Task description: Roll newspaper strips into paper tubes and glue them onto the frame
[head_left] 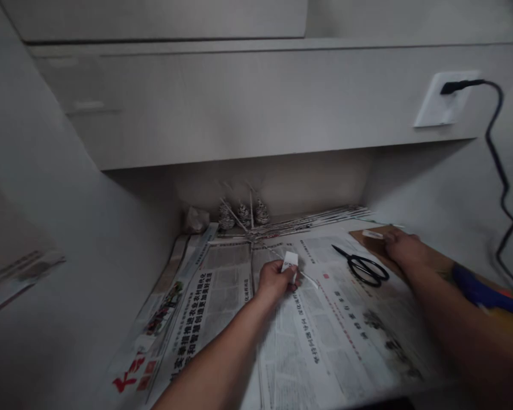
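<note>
My left hand (pixel 277 279) is closed, pinching a small white rectangular piece (pixel 290 261) with dark print over the newspaper. A thin pale paper strip (pixel 310 279) sticks out to the right of its fingers; whether they grip it too I cannot tell. Just beyond lies a cross of thin rolled paper sticks (pixel 251 236). At the right, my right hand (pixel 404 246) reaches to a brown board (pixel 361 242), its fingers closed at the end of a small white labelled piece (pixel 373 234). Between the hands rest black-handled scissors (pixel 363 269), blades pointing up-left.
Newspaper (pixel 231 285) covers the surface. Behind stand several woven cone-shaped pieces (pixel 243 213), a crumpled plastic bag (pixel 195 219) and a bundle of paper sticks (pixel 320 217). A blue-handled object (pixel 487 293) lies right. A low panel (pixel 256 108) overhangs; a black cord (pixel 498 154) hangs.
</note>
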### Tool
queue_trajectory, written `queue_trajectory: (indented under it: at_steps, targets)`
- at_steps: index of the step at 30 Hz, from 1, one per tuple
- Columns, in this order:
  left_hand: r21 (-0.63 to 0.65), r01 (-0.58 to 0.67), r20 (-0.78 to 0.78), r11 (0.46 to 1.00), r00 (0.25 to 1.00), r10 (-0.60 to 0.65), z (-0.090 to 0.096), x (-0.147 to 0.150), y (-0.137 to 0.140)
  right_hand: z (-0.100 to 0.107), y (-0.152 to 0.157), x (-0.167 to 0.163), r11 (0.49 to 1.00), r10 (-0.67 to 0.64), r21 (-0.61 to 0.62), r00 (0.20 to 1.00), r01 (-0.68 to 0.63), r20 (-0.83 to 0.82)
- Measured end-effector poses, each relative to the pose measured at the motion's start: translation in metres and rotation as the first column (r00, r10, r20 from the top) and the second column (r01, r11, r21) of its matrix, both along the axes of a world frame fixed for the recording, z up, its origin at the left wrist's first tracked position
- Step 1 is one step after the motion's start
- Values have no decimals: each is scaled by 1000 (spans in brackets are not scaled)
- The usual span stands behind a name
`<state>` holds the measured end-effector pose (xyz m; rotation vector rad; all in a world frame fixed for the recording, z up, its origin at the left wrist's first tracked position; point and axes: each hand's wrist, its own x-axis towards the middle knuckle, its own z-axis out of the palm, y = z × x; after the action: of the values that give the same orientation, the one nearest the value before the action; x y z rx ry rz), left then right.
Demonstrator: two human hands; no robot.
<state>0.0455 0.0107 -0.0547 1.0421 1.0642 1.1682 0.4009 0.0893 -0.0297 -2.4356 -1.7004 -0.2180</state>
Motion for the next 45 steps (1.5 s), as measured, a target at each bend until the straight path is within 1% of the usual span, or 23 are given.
queue_trajectory:
  at_steps: [2, 5, 10, 14, 21, 25, 27, 29, 30, 33, 36, 41, 43, 45]
  targets:
    - [-3, 1, -9, 1000, 1000, -1, 1, 0, -1, -1, -2, -2, 997, -70, 38, 997, 70, -13]
    - [3, 15, -9, 1000, 1000, -15, 0, -1, -1, -3, -5, -5, 989, -102, 106, 994, 107, -47]
    - [29, 40, -13, 999, 999, -39, -2, -2, -1, -7, -3, -5, 979, -105, 171, 993, 114, -59]
    - [22, 33, -29, 999, 999, -32, 1, -2, -2, -14, 1, 0, 964, -105, 234, 991, 123, -84]
    - [-12, 32, 19, 999, 999, -32, 1, -1, -2, -20, 4, 3, 911, -122, 388, 991, 137, -63]
    - [-27, 26, 30, 999, 999, -26, 0, -1, -1, -20, 7, 6, 867, -77, 492, 997, 78, -23]
    - [-37, 33, 34, 999, 999, -32, -1, -1, -1, -20, 9, 7, 850, -64, 522, 998, 69, -28]
    - [-38, 32, 38, 999, 999, -31, -1, -1, -1, -20, 10, 7, 847, -78, 523, 995, 96, -56]
    - [-37, 28, 39, 999, 999, -26, -1, -2, -1, -19, 10, 7, 856, -85, 506, 994, 109, -69]
    - [-46, 17, 38, 999, 999, -16, -1, -2, -2, -17, 7, 4, 915, -94, 387, 993, 117, -77]
    - [-57, 20, 57, 998, 998, -16, 2, -2, -3, -12, 3, 0, 945, -93, 307, 992, 113, -81]
    - [-72, 10, 86, 997, 996, -4, 8, -1, -6, -7, -1, -4, 941, -120, 303, 985, 152, -122]
    - [-80, 14, 85, 997, 996, -7, 10, -1, -7, -8, -1, -3, 926, -127, 343, 985, 159, -113]
    - [-84, 14, 82, 996, 997, -7, 11, -1, -7, -10, -1, -2, 899, -128, 408, 987, 156, -96]
